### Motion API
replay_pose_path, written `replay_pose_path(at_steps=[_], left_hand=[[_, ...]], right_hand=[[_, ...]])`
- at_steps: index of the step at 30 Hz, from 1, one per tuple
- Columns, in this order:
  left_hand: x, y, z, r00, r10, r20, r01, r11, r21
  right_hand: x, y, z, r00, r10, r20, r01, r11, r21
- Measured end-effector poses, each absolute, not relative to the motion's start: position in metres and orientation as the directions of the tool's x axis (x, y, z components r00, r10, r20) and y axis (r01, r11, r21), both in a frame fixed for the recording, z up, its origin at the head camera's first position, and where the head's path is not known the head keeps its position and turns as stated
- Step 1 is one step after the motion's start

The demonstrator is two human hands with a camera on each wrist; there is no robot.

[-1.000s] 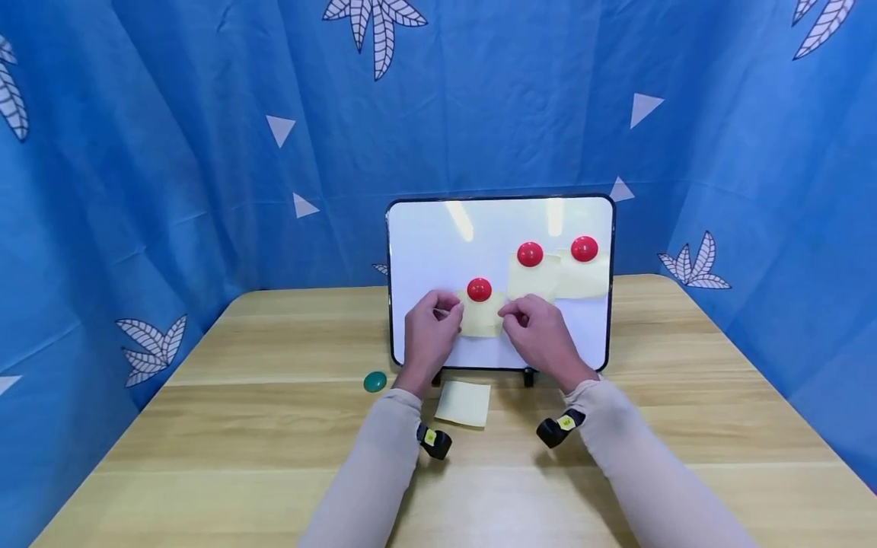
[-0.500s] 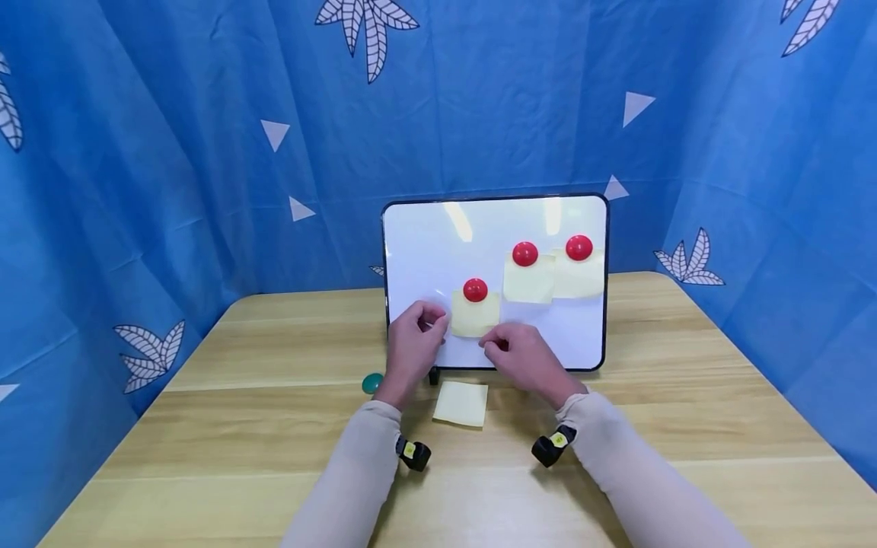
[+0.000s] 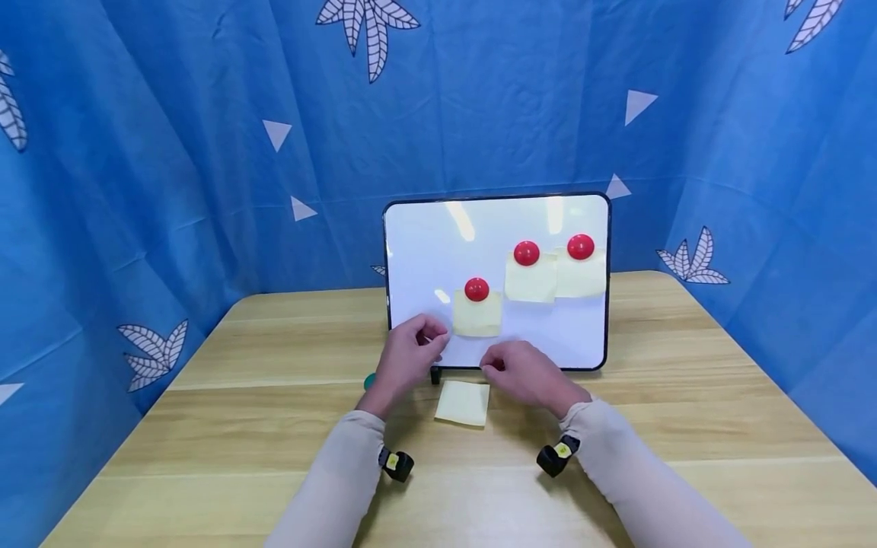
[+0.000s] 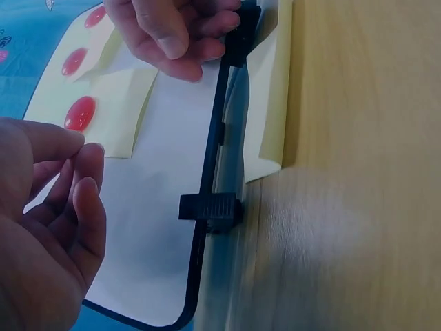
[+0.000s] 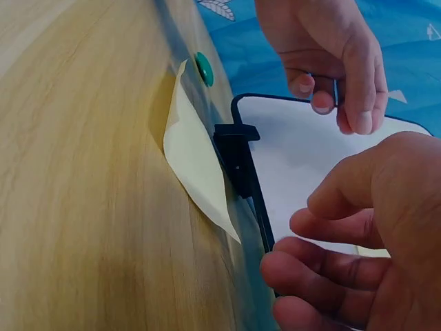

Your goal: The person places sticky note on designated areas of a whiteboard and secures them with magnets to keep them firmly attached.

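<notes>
A whiteboard [image 3: 432, 251] with a black frame stands upright at the table's back. Three pale yellow sticky notes hang on it under red round magnets; the lowest note [image 3: 477, 318] has its magnet [image 3: 476, 289] at its top edge. Just left of that note is my left hand [image 3: 409, 354], fingers loosely bent and holding nothing. My right hand [image 3: 524, 371] hovers by the board's lower edge, below the note, its fingers loosely curled around nothing. Another sticky note [image 3: 463, 403] lies on the table between the forearms, one edge curling up in the right wrist view.
A green round magnet [image 5: 204, 69] lies on the table, partly hidden behind my left wrist in the head view. Black stand feet [image 4: 217, 209] hold the board's bottom edge. A blue patterned curtain [image 3: 205, 152] surrounds the wooden table [image 3: 226, 426].
Both hands have drawn away from the lowest note: the left went left and down, the right down and slightly left. The note stays hanging under its magnet.
</notes>
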State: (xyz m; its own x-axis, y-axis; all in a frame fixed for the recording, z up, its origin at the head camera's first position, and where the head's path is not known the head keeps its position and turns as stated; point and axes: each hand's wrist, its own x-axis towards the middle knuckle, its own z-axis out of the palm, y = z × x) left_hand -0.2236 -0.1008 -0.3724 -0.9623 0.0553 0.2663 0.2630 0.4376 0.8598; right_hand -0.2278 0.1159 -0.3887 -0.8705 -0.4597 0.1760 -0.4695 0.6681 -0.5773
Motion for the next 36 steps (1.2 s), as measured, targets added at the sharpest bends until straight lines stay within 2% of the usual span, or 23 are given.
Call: replay_pose_path(at_steps=[10, 18, 24, 36], left_hand=[[-0.216, -0.126, -0.385, -0.974, 0.036, 0.224, 0.215, 0.467, 0.858], [-0.211, -0.15, -0.387, -0.974, 0.013, 0.228, 0.202, 0.512, 0.835], [-0.215, -0.168, -0.386, -0.981, -0.021, 0.195, 0.152, 0.546, 0.824], [-0.221, -0.199, -0.394, -0.995, -0.023, 0.098, 0.067, 0.576, 0.815]], right_hand=[[-0.227, 0.111, -0.39, -0.873, -0.483, 0.072, -0.447, 0.732, -0.514], [-0.224, 0.109, -0.392, -0.868, -0.492, 0.068, -0.467, 0.761, -0.45], [-0.222, 0.112, -0.391, -0.837, -0.543, 0.061, -0.521, 0.759, -0.39], [-0.221, 0.109, -0.393, -0.834, -0.551, 0.04, -0.521, 0.762, -0.384]])
